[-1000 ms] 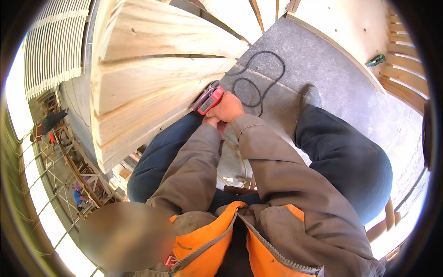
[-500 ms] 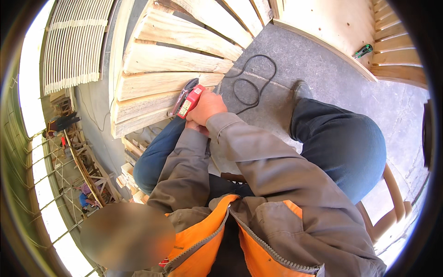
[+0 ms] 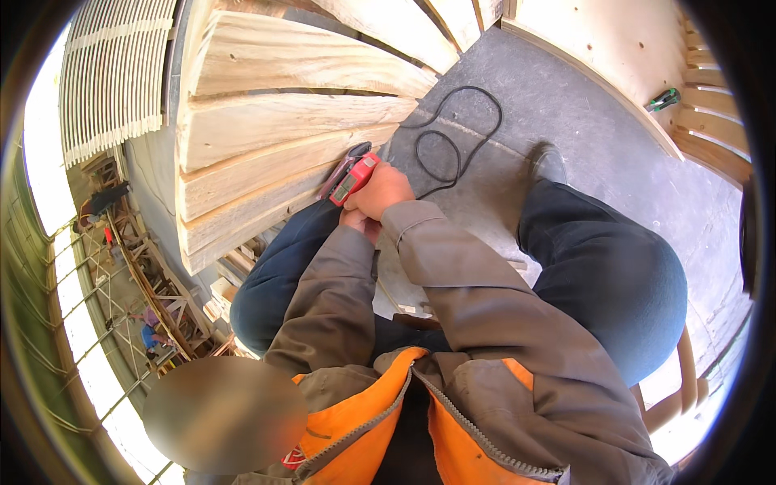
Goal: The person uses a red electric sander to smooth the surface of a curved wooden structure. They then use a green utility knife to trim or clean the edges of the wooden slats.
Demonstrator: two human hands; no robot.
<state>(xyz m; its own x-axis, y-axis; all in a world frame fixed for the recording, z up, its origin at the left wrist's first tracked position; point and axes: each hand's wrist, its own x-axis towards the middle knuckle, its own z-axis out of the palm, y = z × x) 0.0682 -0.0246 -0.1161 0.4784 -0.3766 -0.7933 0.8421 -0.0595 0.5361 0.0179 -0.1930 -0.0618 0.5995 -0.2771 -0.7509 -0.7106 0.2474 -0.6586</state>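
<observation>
The red power tool (image 3: pixel 354 179) sits against the lower right part of the slatted wooden panel (image 3: pixel 275 129), on the left side of the scene, and its place along the slats has just changed a little: half a second ago it lay further left over the nearest slats, and now it sits somewhat back to the right, nearer the end beside the floor (image 3: pixel 517 105). The whole view swings as well, so part of that shift may be the head's own movement. I judge this a short back-and-forth stroke, with the work in hand staying on the same near slats and not passing to those beyond. The right hand (image 3: pixel 383 192) has its fingers curled closely around the tool's right side; the left hand (image 3: pixel 356 220) is tucked just below and nearer, mostly covered by the right, so how far its fingers close, and on what, I cannot tell. Both hands are just above the left knee (image 3: pixel 275 263). The black cord (image 3: pixel 497 121) lies looped on the floor to the right, much as before, and the green and black hand tool (image 3: pixel 664 99) rests untouched on the wooden board (image 3: pixel 598 48) at the far right.
</observation>
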